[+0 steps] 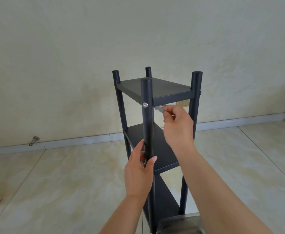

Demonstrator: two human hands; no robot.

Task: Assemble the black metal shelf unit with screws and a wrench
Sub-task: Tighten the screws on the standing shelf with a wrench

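Socket [182, 103] behind shelf unit [157, 92]

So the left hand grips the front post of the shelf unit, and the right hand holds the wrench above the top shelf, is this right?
Not quite: in the head view the right hand holds the wrench just below the top shelf, not above it. The left hand does grip the front post.

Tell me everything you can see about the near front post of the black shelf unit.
The near front post is a round black tube, metal by its look, standing upright with a rounded cap. A silver screw fastens it to the top shelf. The left hand grips it at mid-height.
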